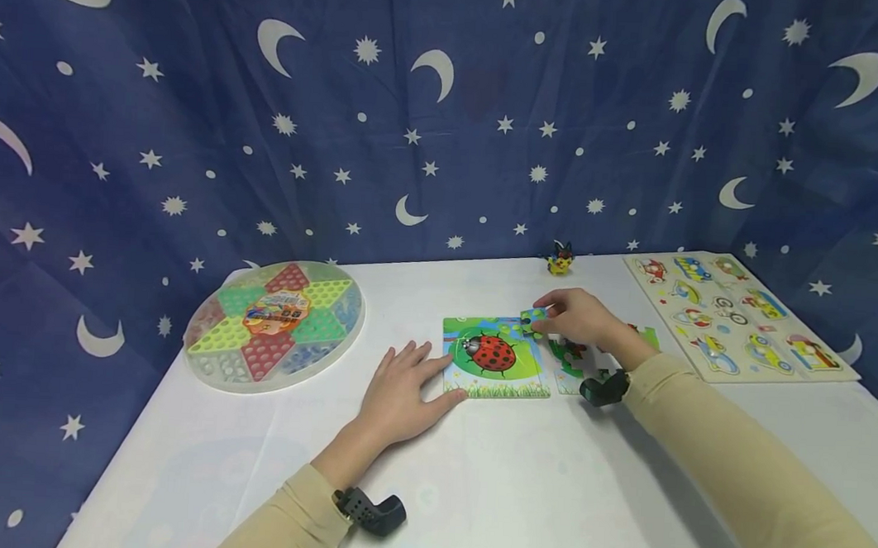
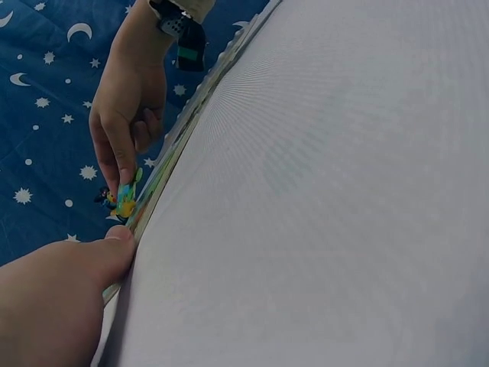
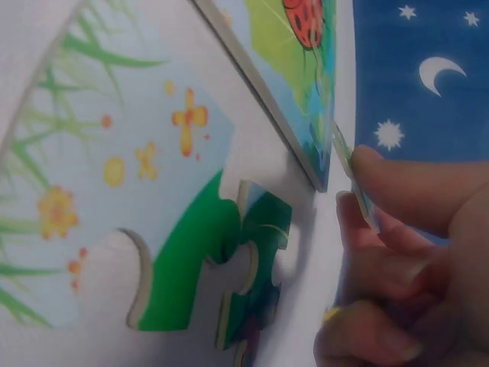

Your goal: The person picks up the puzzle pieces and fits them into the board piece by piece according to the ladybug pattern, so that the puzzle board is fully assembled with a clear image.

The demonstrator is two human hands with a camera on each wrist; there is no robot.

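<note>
A ladybug jigsaw puzzle (image 1: 524,381) lies flat on the white table, its red spotted ladybug in the middle. My left hand (image 1: 401,394) rests at the puzzle's left side with fingers spread; its thumb and index finger reach the edge. Between thumb and fingers, my right hand (image 1: 584,318) pinches a small blue-green puzzle piece (image 1: 532,319), held over the upper right corner of the puzzle. In the right wrist view the pinched piece (image 3: 357,177) appears nearly edge-on. Loose puzzle pieces (image 3: 164,287) with green shapes and grass lie beside the puzzle, partly hidden under my right arm in the head view.
A round Chinese checkers board (image 1: 275,327) lies at the left. At the back stands a small yellow and black figure (image 1: 560,259). A wooden board with vehicle pictures (image 1: 742,319) lies at the right. Behind the table hangs a blue moon-and-star curtain (image 1: 480,193).
</note>
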